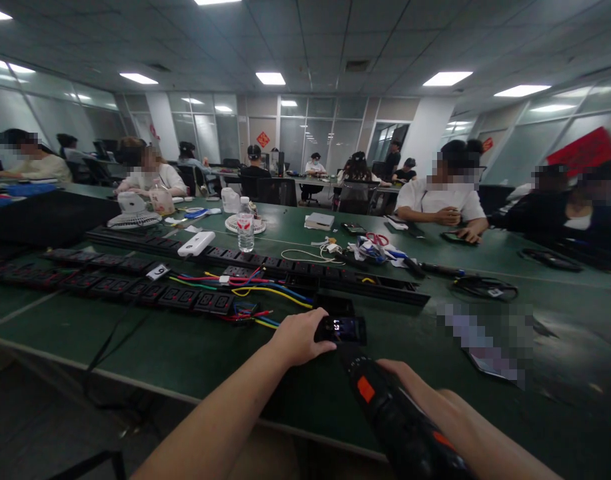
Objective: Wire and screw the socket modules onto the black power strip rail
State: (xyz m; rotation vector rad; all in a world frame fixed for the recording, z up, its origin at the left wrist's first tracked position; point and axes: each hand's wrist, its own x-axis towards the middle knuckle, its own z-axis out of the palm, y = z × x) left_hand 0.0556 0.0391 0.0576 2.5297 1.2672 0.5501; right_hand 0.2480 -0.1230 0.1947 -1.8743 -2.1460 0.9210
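My left hand (305, 337) grips the left end of a small black module (348, 329) with a lit display, thumb in front and fingers behind. A black power drill (390, 407) with orange patches points away from me, its front end close to the module. Around the drill's far side is my right hand (415, 387), its fingers mostly hidden behind the tool. Yellow, blue and red wires (272, 293) run from a black socket strip (175, 297) toward the module. Whether the drill's tip touches the module cannot be made out.
Behind lies a longer black strip (265, 263), with a water bottle (245, 230) and a white device (196, 244) near it. A coiled black cable (485, 288) and a flat pixelated item (490, 350) are on the right. Several people sit around the green table (185, 357).
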